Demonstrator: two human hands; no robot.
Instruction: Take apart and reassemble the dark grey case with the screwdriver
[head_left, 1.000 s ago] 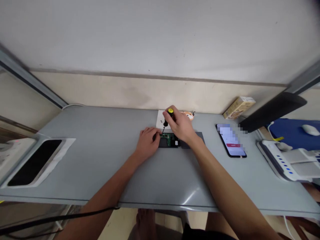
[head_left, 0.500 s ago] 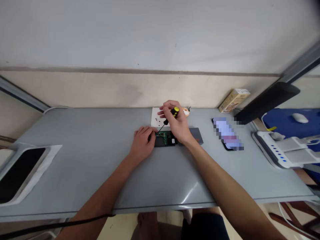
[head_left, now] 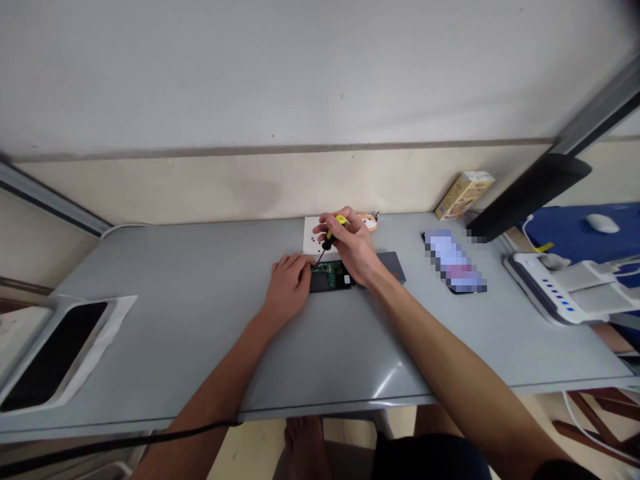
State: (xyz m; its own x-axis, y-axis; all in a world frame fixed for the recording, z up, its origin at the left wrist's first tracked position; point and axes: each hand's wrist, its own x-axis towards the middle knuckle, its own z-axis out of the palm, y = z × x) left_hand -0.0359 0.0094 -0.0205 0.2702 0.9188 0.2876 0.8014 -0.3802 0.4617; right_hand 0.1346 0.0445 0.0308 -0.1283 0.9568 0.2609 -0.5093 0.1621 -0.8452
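A small opened black device with a green circuit board [head_left: 331, 275] lies mid-table on the grey table [head_left: 200, 313]. My left hand [head_left: 289, 283] rests curled against the device's left end, fingers pressing on it. My right hand [head_left: 353, 248] grips a small black screwdriver with a yellow cap [head_left: 333, 230], its tip slanting down toward the left part of the board. A grey cover panel [head_left: 391, 265] lies just right of the device, partly under my right wrist. Behind the hands sits a white sheet [head_left: 311, 239] with tiny dark screws on it.
A phone with a lit screen [head_left: 454, 261] lies to the right, a yellowish carton [head_left: 464, 195] beyond it by the wall. A white device with blue lights [head_left: 550, 293] stands at the right edge. A dark tablet on white wrap [head_left: 55, 347] sits far left. A black cable [head_left: 125, 441] hangs below.
The screwdriver has gone from upright to tilted and back toward the board's left end. My left hand has stayed on the device. The view has shifted a little.
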